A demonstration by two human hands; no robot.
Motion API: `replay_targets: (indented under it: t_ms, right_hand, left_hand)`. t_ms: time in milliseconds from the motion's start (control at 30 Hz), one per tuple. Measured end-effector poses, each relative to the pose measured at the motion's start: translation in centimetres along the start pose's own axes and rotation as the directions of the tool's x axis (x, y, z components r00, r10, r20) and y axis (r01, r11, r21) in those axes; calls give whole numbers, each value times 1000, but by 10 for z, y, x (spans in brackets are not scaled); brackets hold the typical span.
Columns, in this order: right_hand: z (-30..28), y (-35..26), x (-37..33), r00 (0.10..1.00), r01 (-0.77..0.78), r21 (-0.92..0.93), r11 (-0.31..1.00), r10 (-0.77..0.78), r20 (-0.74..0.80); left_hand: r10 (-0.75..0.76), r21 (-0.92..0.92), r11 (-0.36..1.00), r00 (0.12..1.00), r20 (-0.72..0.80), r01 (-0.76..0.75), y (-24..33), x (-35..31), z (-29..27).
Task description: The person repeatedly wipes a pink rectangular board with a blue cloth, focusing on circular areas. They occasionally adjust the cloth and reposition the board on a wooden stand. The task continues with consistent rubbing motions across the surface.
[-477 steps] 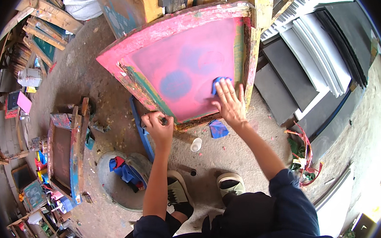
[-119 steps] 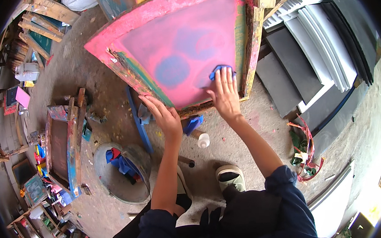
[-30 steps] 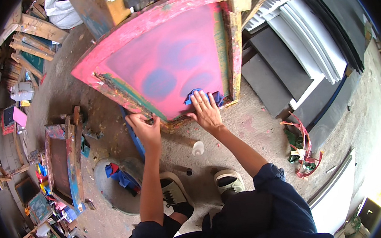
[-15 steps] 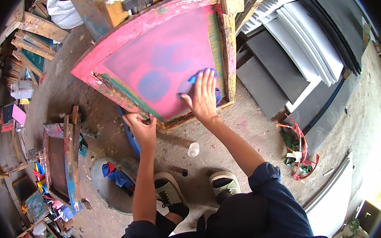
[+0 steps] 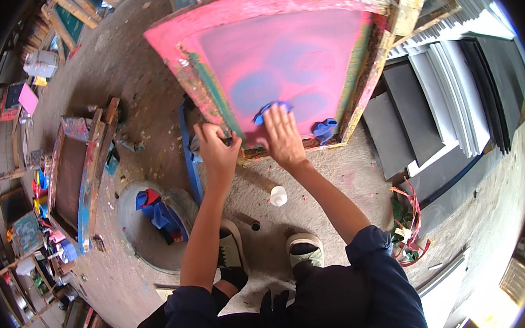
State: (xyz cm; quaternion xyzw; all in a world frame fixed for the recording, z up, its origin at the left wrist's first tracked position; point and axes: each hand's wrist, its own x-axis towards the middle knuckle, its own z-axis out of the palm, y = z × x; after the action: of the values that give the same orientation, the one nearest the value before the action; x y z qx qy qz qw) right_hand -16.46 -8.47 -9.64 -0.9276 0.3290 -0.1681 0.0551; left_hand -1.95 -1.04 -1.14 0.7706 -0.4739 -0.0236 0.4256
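A screen-printing frame (image 5: 244,9) with pink-stained wood leans in front of me. Blue-violet blotches show on its pink mesh (image 5: 230,62). My right hand (image 5: 285,139) lies almost flat on the lower mesh, pressing a blue cloth (image 5: 262,113) that sticks out past the fingertips. A second crumpled blue cloth (image 5: 324,132) sits in the frame's lower right corner. At the frame's lower left edge, my left hand (image 5: 217,152) is closed with bent fingers around the wood. Its fingertips are partly hidden.
Between my feet and the frame stands a white bottle (image 5: 278,196). A round grey basin (image 5: 133,233) with blue and red cloths is at left, beside a smaller wooden frame (image 5: 67,179). Stacked black and white sheets (image 5: 455,99) and tangled red strips (image 5: 412,220) lie at right.
My right hand has slid left across the mesh with a blue cloth, uncovering another in the corner. The frame appears farther right in view. My left hand stays at its edge.
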Motion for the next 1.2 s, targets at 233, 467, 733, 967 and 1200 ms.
replay_targets:
  t_ms: [233, 467, 733, 967, 1200]
  right_hand:
    - [-1, 33, -36, 999, 41, -161, 986, -35, 41]
    - [-7, 11, -21, 923, 253, -173, 952, -184, 337]
    - [-17, 15, -1, 998, -13, -140, 990, 21, 57]
    - [-30, 51, -28, 999, -8, -139, 990, 12, 33]
    - [-31, 6, 2, 973, 79, -115, 990, -52, 223]
  left_hand:
    - [37, 4, 999, 999, -1, -37, -5, 5, -4]
    - [12, 18, 1000, 1000, 10, -12, 1, 5, -6]
    - [-21, -11, 1000, 999, -32, 20, 0, 2, -1]
    - [38, 25, 999, 998, -55, -36, -7, 4, -4]
    - [0, 3, 1000, 1000, -26, 0, 5, 6, 3]
